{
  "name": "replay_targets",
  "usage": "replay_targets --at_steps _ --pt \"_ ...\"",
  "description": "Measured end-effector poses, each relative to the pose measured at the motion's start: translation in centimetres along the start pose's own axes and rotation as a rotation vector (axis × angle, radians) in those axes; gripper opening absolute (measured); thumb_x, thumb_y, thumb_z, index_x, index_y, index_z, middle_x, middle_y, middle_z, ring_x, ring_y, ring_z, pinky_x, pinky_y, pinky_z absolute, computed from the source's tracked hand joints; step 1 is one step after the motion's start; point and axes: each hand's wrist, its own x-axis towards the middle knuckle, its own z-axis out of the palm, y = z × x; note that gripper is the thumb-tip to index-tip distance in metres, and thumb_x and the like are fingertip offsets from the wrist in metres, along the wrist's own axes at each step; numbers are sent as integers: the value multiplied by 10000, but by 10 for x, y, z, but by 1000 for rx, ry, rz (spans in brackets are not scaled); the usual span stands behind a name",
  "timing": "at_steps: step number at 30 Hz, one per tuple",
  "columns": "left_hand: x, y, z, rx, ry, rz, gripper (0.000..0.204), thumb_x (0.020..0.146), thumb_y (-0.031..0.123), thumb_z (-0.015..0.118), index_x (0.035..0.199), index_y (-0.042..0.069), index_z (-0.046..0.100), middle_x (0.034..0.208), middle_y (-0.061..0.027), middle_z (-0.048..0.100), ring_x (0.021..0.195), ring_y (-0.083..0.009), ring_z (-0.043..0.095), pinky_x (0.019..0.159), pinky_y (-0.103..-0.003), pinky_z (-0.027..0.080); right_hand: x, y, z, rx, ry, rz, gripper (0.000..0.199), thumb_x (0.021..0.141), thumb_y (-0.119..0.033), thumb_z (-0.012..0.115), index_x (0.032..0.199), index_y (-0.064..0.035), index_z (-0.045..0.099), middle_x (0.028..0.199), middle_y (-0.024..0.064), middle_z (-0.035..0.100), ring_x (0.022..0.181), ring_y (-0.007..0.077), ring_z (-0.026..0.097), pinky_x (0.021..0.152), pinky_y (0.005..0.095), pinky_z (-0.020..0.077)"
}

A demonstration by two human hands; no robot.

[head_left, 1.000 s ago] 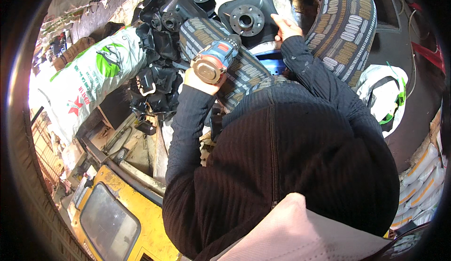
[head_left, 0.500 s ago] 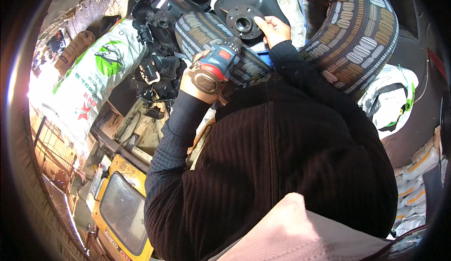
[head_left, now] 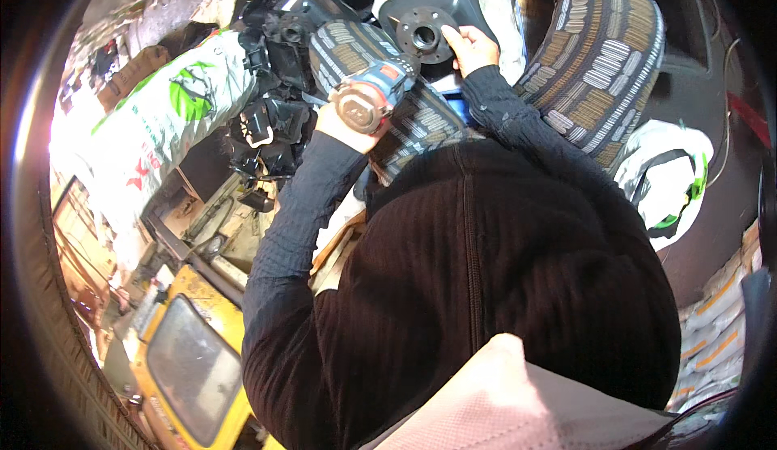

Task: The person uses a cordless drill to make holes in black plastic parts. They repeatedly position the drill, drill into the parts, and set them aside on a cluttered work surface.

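Note:
My left hand (head_left: pixel 344 130) is wrapped round a blue and red cordless drill (head_left: pixel 374 94). The drill's front end points up and right, just below a black plastic part (head_left: pixel 465 6) with a round flange (head_left: pixel 423 33), which has a central bore and small holes round its rim. My right hand (head_left: pixel 476 48) is closed, with thumb and forefinger pressed at the flange's right edge. Whatever those fingertips hold, if anything, is too small to make out. The flanged part rests on a white sack (head_left: pixel 508 25).
A patterned padded roll (head_left: pixel 595 53) curves on the right, and another patterned padded piece (head_left: pixel 344 49) lies under the drill. Black plastic parts (head_left: pixel 275 126) are heaped at the left beside a white-green sack (head_left: pixel 174 106). A yellow framed panel (head_left: pixel 194 353) stands lower left; a white bag (head_left: pixel 668 179) lies right.
The view has shifted slightly. The drill has tilted a little in my left hand, its rear turning more toward view. My right fingertips stay at the flange's edge.

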Motion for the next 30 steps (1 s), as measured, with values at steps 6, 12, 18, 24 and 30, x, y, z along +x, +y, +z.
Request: replay_targets --at_steps 6,12,18,24,30 --pt "-59 19 46 -615 -3 183 698 683 228 683 1290 111 358 1124 -165 554 1014 -292 561 861 -347 458 20 -5 -16 86 -34 25 312 753 -296 716 846 -14 621 616 6 511 463 82 447 387 221 389" --pt "-98 -13 79 -392 300 388 775 658 79 638 1355 76 299 1259 -172 454 1053 -323 507 941 -397 396 -26 -82 -23 146 -258 -153 193 770 -232 706 757 -99 568 602 -43 463 423 53 345 386 230 307" --pt "-72 -54 66 -1512 640 261 549 806 132 660 1275 11 402 1159 -88 537 904 -115 560 766 -256 468 -114 -123 56 -23 -639 -167 158 814 -244 653 855 -102 599 595 -57 487 454 51 424 404 213 340" --pt "-42 -149 95 -1962 1081 -119 272 806 260 670 971 50 616 899 -32 639 755 -131 598 659 -257 481 -112 -98 95 -83 -827 64 546 889 -414 506 1238 2 451 490 -87 212 394 29 221 377 202 196" --pt "71 -286 109 -2695 718 -24 216 837 299 614 814 91 561 721 -63 584 545 -190 529 440 -291 434 -83 -76 8 37 -551 244 439 891 -241 512 1261 -19 433 510 -78 220 419 46 219 391 207 191"
